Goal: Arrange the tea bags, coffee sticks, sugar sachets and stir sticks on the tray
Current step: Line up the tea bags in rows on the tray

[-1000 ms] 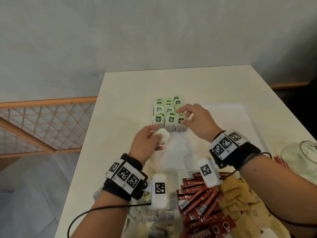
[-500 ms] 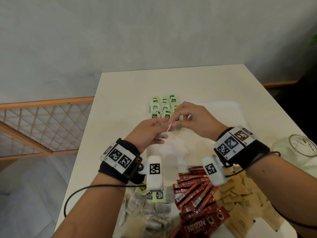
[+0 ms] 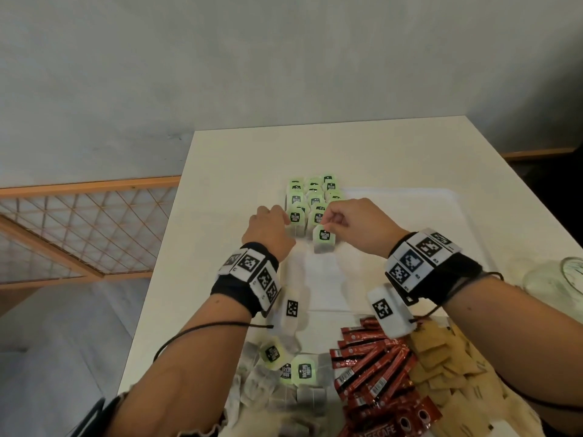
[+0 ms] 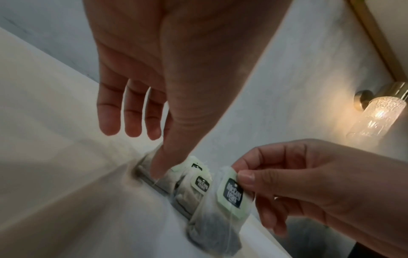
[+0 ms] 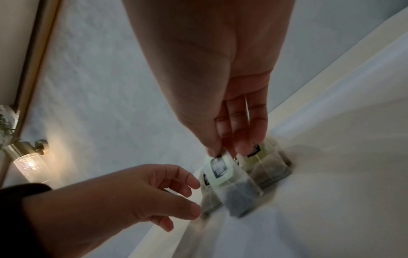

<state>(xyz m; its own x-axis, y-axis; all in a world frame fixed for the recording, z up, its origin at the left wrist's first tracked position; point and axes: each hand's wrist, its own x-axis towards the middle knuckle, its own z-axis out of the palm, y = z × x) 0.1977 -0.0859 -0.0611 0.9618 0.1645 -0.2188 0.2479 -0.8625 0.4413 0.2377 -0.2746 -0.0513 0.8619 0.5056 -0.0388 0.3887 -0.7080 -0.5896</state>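
Rows of green-tagged tea bags (image 3: 312, 197) stand in the far left corner of the white tray (image 3: 394, 222). My right hand (image 3: 328, 220) pinches the top of one more tea bag (image 3: 323, 239) and holds it upright at the near end of the rows. The right wrist view shows thumb and fingers of the right hand (image 5: 227, 150) pinching the tea bag's (image 5: 232, 183) tag. My left hand (image 3: 277, 216) is just left of it with straight fingers. In the left wrist view the left hand's (image 4: 150, 148) thumb tip touches a standing bag (image 4: 167, 178) beside the held tea bag (image 4: 229, 195).
Close to me lie a loose pile of tea bags (image 3: 284, 383), red coffee sticks (image 3: 372, 367) and brown sugar sachets (image 3: 441, 367). A glass jar (image 3: 561, 275) stands at the right table edge. A wooden lattice rail (image 3: 79, 228) is left of the table.
The tea bag passed from my left hand to my right hand. The right hand lowered it at the near end of the rows, and the left hand let go and moved to the left column.
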